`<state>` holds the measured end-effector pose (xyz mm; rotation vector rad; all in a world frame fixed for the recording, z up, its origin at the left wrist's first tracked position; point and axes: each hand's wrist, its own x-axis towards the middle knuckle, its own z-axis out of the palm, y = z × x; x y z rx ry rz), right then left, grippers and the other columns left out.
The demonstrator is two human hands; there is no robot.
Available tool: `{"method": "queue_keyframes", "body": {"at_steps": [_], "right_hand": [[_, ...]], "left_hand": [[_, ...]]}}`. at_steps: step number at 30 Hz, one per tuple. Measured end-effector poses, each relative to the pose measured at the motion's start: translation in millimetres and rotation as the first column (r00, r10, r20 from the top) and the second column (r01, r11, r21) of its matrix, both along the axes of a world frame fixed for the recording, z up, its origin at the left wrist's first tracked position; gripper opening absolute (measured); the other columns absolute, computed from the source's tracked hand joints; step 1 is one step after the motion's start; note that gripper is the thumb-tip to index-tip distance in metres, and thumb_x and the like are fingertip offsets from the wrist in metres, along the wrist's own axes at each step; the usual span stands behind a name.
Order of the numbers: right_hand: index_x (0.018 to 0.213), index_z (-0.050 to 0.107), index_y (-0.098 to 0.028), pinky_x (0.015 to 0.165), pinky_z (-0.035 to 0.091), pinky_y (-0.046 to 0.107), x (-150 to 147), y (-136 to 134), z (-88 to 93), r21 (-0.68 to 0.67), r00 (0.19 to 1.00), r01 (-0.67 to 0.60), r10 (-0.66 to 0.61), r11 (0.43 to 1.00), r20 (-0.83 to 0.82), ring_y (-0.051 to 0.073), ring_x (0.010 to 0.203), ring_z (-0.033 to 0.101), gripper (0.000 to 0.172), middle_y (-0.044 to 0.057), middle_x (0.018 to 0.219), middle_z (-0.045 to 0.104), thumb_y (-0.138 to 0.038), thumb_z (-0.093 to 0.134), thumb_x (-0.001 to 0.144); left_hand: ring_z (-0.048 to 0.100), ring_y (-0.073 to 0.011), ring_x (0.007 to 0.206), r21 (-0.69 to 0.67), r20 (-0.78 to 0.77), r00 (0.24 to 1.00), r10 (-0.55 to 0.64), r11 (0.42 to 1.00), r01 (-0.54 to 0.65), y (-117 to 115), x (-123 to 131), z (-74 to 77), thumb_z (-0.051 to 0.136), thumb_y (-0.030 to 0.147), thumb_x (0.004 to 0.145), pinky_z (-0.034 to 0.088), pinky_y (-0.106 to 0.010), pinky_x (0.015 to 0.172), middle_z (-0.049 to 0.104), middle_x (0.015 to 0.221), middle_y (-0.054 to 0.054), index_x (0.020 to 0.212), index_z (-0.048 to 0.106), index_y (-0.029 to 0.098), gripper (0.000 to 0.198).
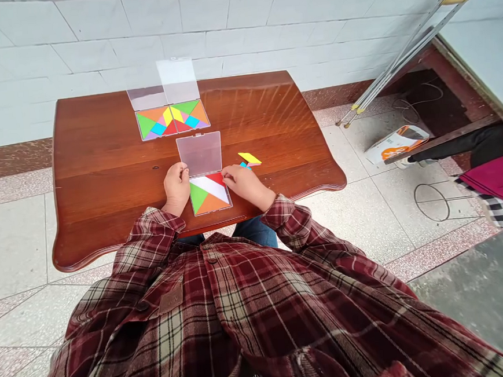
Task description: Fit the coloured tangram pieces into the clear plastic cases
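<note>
Just past the right hand (pixel 245 183), a yellow parallelogram (pixel 250 158) lies crosswise, pointing right.

No text could be read clearly in this view. On the person's plaid shirt, a small brown patch (pixel 170 296) was sewn on the chest pocket, and it seemed to carry some small marks, but they were too small to read. On the floor at right, a white and orange packet (pixel 396 144) had some printing, but also this was not readable. The near clear plastic tangram case (pixel 200 155) showed no readable words.
</note>
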<state>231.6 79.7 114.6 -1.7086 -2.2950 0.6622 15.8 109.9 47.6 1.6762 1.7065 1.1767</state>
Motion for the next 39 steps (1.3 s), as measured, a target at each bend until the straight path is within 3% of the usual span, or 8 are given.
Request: {"method": "queue_keyframes", "body": {"at_steps": [5, 8, 15, 25, 30, 36, 39], "right_hand": [[0.122, 0.057, -0.012, 0.080, 0.047, 0.032, -33, -5, -5.6, 0.006, 0.964, 0.094, -0.093, 0.996, 0.249, 0.024, 0.098, 0.063, 0.030, 0.019, 0.125, 0.058, -0.028, 0.049, 0.097], [0.123, 0.055, -0.012, 0.078, 0.048, 0.030, -35, -1, -11.7, -0.004, 0.945, 0.111, -0.104, 0.994, 0.312, 0.024, 0.098, 0.064, 0.033, 0.020, 0.124, 0.058, -0.033, 0.049, 0.098], [0.123, 0.055, -0.010, 0.075, 0.049, 0.033, -35, 4, -11.7, 0.020, 0.922, 0.077, -0.079, 0.997, 0.379, 0.028, 0.097, 0.067, 0.032, 0.023, 0.114, 0.064, -0.017, 0.036, 0.098], [0.127, 0.054, -0.011, 0.081, 0.049, 0.033, -32, -6, -1.6, 0.006, 0.956, 0.066, -0.065, 0.998, 0.286, 0.026, 0.104, 0.063, 0.034, 0.020, 0.130, 0.057, -0.029, 0.044, 0.099], [0.128, 0.055, -0.013, 0.088, 0.049, 0.033, -40, -31, 12.6, -0.172, 0.984, 0.012, 0.020, 0.985, 0.179, 0.025, 0.109, 0.063, 0.038, 0.015, 0.126, 0.062, -0.033, 0.054, 0.096], [0.128, 0.054, -0.013, 0.083, 0.048, 0.031, -47, -38, 10.9, -0.254, 0.979, 0.089, -0.037, 0.963, 0.202, 0.025, 0.106, 0.063, 0.049, 0.016, 0.130, 0.060, -0.032, 0.069, 0.086], [0.114, 0.061, -0.015, 0.074, 0.042, 0.027, -44, -29, 4.9, -0.258, 0.989, 0.064, -0.027, 0.964, 0.142, 0.020, 0.094, 0.061, 0.038, 0.010, 0.115, 0.065, -0.030, 0.073, 0.081]], "left_hand": [[0.060, -0.0182, 0.087, 0.009, 0.002, 1.000, 0.000, 1.000, 0.000, 0, 1, 0.5, 0.051, 0.022, 0.083, 0.049, -0.034, 0.088, 0.065, 0.089, -0.004, 0.087, 0.059, 0.021, 0.010], [0.060, -0.0183, 0.087, -0.003, 0.014, 1.000, -0.003, 1.000, 0.003, 0, 1, 0.6, 0.051, 0.022, 0.083, 0.049, -0.034, 0.088, 0.065, 0.089, -0.004, 0.088, 0.060, 0.021, 0.010], [0.059, -0.0177, 0.085, 0.009, 0.009, 1.000, 0.000, 1.000, 0.000, 0, 1, 0.1, 0.051, 0.021, 0.083, 0.049, -0.033, 0.087, 0.064, 0.087, -0.003, 0.085, 0.058, 0.021, 0.008], [0.058, -0.0176, 0.084, -0.002, 0.011, 1.000, -0.007, 1.000, 0.007, -1, 1, 3.6, 0.050, 0.020, 0.083, 0.048, -0.033, 0.087, 0.063, 0.085, -0.003, 0.083, 0.057, 0.021, 0.007], [0.058, -0.0172, 0.084, 0.003, 0.015, 1.000, 0.002, 1.000, -0.002, 0, 2, 2.5, 0.051, 0.018, 0.083, 0.048, -0.032, 0.088, 0.062, 0.084, -0.002, 0.083, 0.057, 0.020, 0.006], [0.057, -0.0168, 0.083, 0.024, 0.022, 1.000, 0.015, 1.000, -0.016, 0, 3, 0.7, 0.051, 0.017, 0.082, 0.047, -0.032, 0.086, 0.062, 0.085, -0.002, 0.084, 0.057, 0.020, 0.007], [0.057, -0.0169, 0.082, 0.030, 0.019, 1.000, 0.012, 0.999, -0.012, 0, 3, -0.1, 0.051, 0.017, 0.083, 0.047, -0.032, 0.085, 0.062, 0.084, -0.002, 0.083, 0.057, 0.020, 0.007]]}}
